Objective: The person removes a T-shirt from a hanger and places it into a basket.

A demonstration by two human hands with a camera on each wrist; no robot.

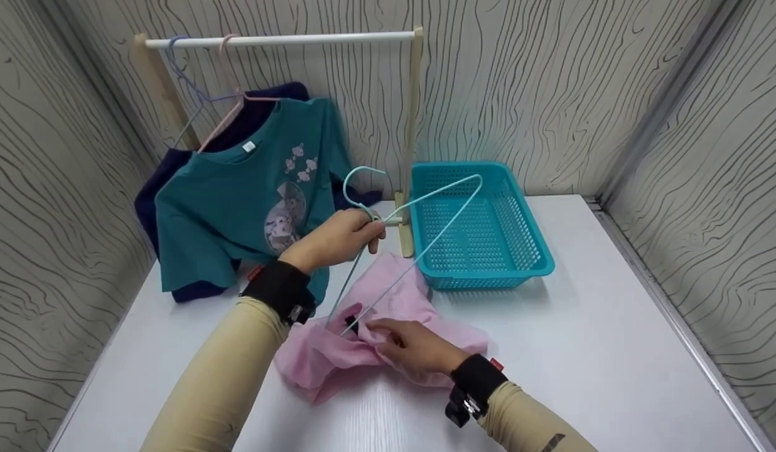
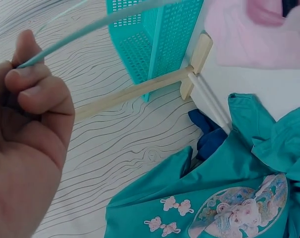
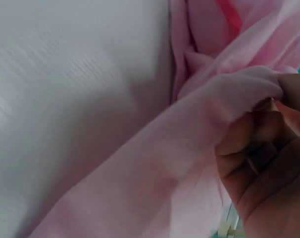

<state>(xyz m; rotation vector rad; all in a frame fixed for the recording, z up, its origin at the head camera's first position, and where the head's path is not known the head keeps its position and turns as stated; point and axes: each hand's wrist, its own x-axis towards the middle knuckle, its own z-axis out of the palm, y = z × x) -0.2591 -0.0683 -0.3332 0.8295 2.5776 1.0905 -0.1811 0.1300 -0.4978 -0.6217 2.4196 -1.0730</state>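
Observation:
My left hand [image 1: 347, 235] grips a pale mint hanger [image 1: 435, 242] just below its hook, holding it tilted above the table. One end of the hanger runs down into the neck opening of a pink shirt [image 1: 391, 285], which lies crumpled on the white table; that end is hidden in the cloth. My right hand [image 1: 419, 344] pinches the shirt's fabric beside the neck opening, near a dark label [image 1: 351, 324]. In the right wrist view, the curled fingers [image 3: 239, 139] hold a fold of the pink cloth.
A teal plastic basket [image 1: 545, 267] stands at the back right. On the left, a teal printed shirt [image 1: 218, 201] and a dark blue garment [image 1: 150, 207] hang from a small rack with a white rod [image 1: 319, 39]. Patterned walls enclose the white table [image 1: 589, 364].

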